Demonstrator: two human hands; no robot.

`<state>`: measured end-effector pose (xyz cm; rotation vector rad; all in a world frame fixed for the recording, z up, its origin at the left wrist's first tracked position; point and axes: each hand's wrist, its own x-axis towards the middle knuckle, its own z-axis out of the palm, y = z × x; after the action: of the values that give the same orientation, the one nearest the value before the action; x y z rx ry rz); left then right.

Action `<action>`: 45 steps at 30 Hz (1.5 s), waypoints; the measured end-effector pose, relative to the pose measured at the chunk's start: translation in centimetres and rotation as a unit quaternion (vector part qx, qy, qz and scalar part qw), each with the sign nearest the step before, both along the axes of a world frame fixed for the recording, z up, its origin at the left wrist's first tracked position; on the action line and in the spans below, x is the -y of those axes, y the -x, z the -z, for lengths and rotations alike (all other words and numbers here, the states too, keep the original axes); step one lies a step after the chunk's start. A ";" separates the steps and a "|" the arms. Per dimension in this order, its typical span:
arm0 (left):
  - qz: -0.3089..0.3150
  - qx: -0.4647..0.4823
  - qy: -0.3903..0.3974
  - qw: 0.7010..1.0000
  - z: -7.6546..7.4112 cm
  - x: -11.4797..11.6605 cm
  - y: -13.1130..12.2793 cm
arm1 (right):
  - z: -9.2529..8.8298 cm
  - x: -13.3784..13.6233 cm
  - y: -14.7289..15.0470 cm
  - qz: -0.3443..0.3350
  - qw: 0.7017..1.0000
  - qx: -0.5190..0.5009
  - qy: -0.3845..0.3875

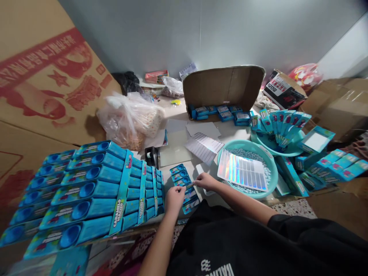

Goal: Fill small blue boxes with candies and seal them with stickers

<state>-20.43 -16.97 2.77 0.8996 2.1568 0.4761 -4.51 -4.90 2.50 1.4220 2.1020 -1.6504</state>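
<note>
My left hand (174,198) rests with curled fingers on a row of small blue boxes (184,186) lying on the table. My right hand (204,181) pinches a small silvery sticker against one of those boxes, right beside the left fingertips. A holographic sticker sheet (243,170) lies across a teal bowl (269,184) of pale pellets just right of my right hand. Stacked blue display boxes (86,191) fill the table to the left of my left hand.
An open cardboard box (224,86) with blue packs stands at the back. A second teal bowl (293,149) holds fanned blue cartons; more blue boxes (333,163) lie right. A plastic bag (129,119), a tape dispenser (151,156) and white sheets (204,147) sit mid-table. A big printed carton (43,76) stands at left.
</note>
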 end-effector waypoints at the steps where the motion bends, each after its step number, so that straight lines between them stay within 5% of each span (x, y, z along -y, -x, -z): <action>1: 0.002 0.002 0.006 1.000 0.1 0.0 0.1 | 0.1 -0.1 0.1 0.001 1.000 0.003 0.003; 8: -0.003 -0.002 0.001 1.000 0.8 0.0 0.3 | 1.2 0.7 0.9 0.027 0.999 0.021 0.040; 15: -0.042 0.004 -0.096 0.995 2.7 0.7 1.3 | 2.2 3.2 0.5 0.052 0.990 0.037 0.128; 21: -0.027 0.006 -0.154 0.988 2.6 1.1 1.7 | -0.3 2.5 -1.0 0.047 0.997 -0.001 0.068; 27: 0.032 -0.043 -0.197 0.979 0.8 2.9 0.4 | -4.9 -2.7 -10.7 0.104 0.975 -0.015 -0.195; 30: 0.098 -0.062 -0.217 0.969 0.3 3.3 -0.1 | -5.4 -6.6 -17.8 0.180 0.935 0.064 -0.299; 33: 0.187 -0.065 -0.236 0.951 -0.3 3.1 -0.4 | -4.5 -9.3 -23.0 0.170 0.924 0.124 -0.319; 38: 0.265 -0.089 -0.258 0.925 -0.8 2.5 -1.3 | -1.6 -10.9 -25.3 0.054 0.935 0.164 -0.311; 45: 0.246 -0.153 -0.238 0.927 -1.0 4.8 -3.5 | 0.5 -11.4 -25.9 -0.005 0.910 0.249 -0.332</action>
<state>-16.89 -21.77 3.81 1.8345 1.9985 0.6438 21.39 6.49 2.01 1.7376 2.4040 -0.4449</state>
